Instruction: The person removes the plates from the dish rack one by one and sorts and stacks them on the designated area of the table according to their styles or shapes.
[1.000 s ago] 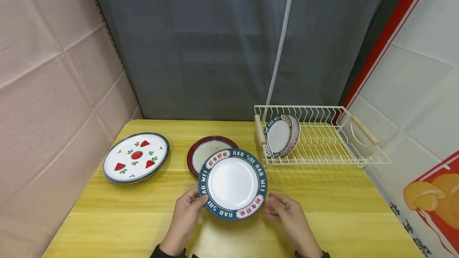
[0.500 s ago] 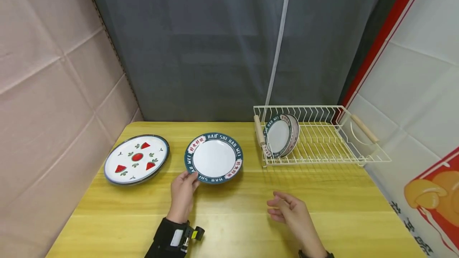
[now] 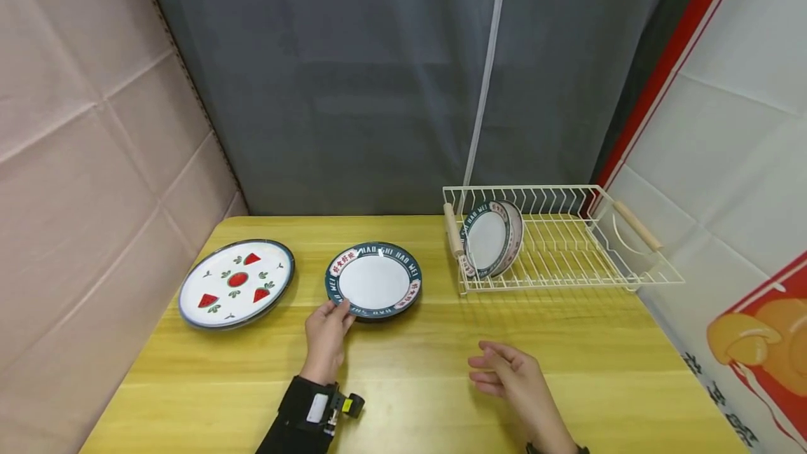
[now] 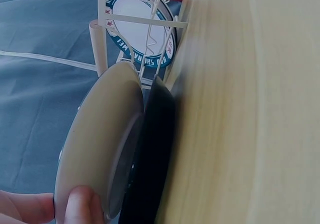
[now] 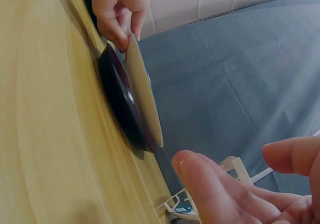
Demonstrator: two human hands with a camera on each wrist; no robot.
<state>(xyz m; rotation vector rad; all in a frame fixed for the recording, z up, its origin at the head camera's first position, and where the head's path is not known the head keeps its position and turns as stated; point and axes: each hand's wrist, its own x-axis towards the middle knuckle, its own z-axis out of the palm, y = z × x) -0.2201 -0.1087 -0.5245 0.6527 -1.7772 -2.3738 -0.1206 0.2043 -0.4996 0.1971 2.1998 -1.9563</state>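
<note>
My left hand [image 3: 326, 342] pinches the near-left rim of a white plate [image 3: 375, 282] with a teal lettered border, thumb on top. Under it lies a dark-sided plate [image 4: 150, 154]; in the right wrist view a wedge-shaped gap shows between the upper plate's pale underside and this lower plate [image 5: 118, 96], whose inside is dark red. Seen from above, the upper plate covers nearly all of the lower one. Over the table to the right, my right hand [image 3: 513, 378] holds nothing, its fingers relaxed and thumb apart from them.
Plates with red watermelon pictures [image 3: 236, 282] lie stacked at the left. A cream wire dish rack [image 3: 567, 244] with wooden handles stands at the back right. In its left end, plates with teal borders [image 3: 488, 240] stand on edge. A grey curtain [image 3: 353, 90] hangs behind.
My left hand has carried the teal-bordered plate away from me and down over the dark red plate. The right hand has stayed near its place, away from the plate.
</note>
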